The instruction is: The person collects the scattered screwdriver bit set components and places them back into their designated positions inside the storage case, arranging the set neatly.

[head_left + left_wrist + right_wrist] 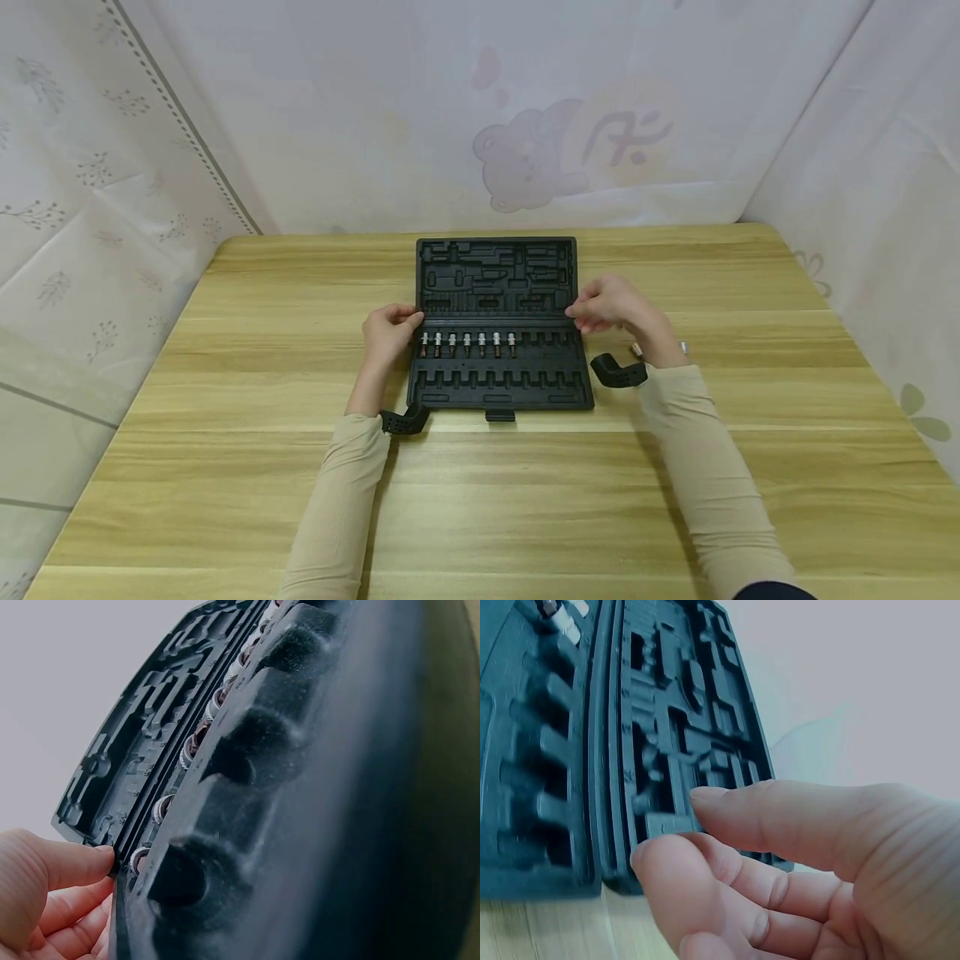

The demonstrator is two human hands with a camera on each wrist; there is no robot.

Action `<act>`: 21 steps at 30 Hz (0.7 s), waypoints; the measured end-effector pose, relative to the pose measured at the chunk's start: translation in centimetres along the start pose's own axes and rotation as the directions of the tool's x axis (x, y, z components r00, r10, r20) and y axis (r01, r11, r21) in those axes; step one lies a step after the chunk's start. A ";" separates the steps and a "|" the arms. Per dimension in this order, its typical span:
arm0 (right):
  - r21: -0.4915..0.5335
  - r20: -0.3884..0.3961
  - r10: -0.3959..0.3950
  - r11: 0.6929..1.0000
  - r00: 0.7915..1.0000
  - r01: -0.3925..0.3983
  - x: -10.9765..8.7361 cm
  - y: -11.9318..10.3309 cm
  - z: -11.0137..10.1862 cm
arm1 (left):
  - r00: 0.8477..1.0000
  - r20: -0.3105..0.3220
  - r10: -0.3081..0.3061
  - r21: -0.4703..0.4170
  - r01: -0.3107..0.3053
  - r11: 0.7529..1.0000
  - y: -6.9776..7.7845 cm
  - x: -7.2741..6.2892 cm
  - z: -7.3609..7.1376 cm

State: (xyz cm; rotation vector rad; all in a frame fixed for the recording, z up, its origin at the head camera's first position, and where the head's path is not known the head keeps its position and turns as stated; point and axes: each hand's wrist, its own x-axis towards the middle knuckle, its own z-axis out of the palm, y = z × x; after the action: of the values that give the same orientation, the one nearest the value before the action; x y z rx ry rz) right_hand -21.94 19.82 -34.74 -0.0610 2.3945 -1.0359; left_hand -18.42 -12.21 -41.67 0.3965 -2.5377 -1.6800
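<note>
A black plastic tool case [495, 365] lies opened flat on the table, its moulded lid [124, 727] on the far side. Several silver bit sockets [467, 342] stand in a row in the upper slots, from the left end to past the middle. At the left edge by the hinge, my left hand [390, 333] pinches the case, thumb on the rim and fingers beside it. My right hand [611, 304] hovers at the right hinge end, fingers loosely bent, with a gap between thumb and forefinger and nothing held.
Two small metal pieces [637, 350] lie on the wooden table [495, 500] right of the case, partly behind the right forearm. A latch [500, 415] juts from the case's front edge. Patterned cloth [337, 125] hangs behind the table and at both sides.
</note>
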 end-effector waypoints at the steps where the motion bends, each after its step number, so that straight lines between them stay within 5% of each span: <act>1: -0.001 -0.005 -0.003 1.000 1.000 0.003 0.0 0.2 -0.1 | 1.000 0.000 0.000 0.000 0.000 1.000 0.0 0.0 0.0; 21: 0.071 -0.142 0.035 0.997 0.989 -0.025 -0.3 3.6 -2.5 | 1.000 -0.011 0.005 0.004 -0.005 1.000 0.2 -0.1 0.0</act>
State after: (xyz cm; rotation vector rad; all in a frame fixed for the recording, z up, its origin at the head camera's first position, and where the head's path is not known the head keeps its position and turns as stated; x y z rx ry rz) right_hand -22.26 24.05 -35.65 0.0762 2.4763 -1.1434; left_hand -18.40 -12.16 -41.47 0.3981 -2.5322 -1.6671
